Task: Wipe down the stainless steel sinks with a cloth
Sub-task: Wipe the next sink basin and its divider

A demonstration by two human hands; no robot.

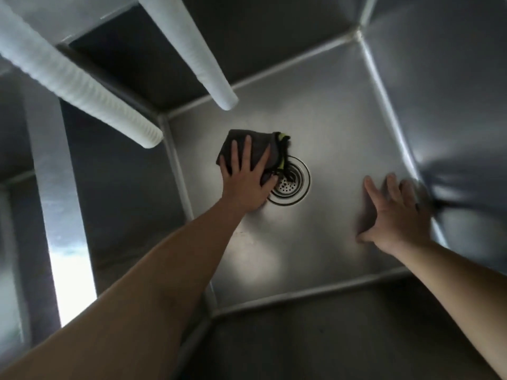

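A deep stainless steel sink point(343, 149) is seen from above, its flat brushed floor framed by four steep walls whose seams meet in rounded corners. The floor is lit brightest just below the left hand point(245, 178) and between the two forearms; the walls are darker, and the right wall carries blurred streaks of reflection.

The left hand is laid flat with its fingers spread wide and straight, pressed onto a dark grey cloth point(248, 145). The cloth is folded on the sink floor under and beyond the fingers, with a yellow-green edge showing at the side towards the right hand. That edge and a dark trailing strip lie over the rim of the round drain point(290, 185), whose perforated strainer is seen just beside the left thumb.

The right hand point(395, 212) is opened wide as well, fingers straight and parted, placed on the sink floor near the seam with the right wall, well apart from the cloth; nothing is held in it. Its fingertips are blurred, so contact at the wall cannot be told.

Above and beyond the left hand, two white ribbed hoses point(82, 80) are hung down into the sink space, their open ends well above the floor. To the left of the left forearm, a second steel basin point(16, 133) is partly seen past a dividing wall, with a bright strip of reflected light on it.
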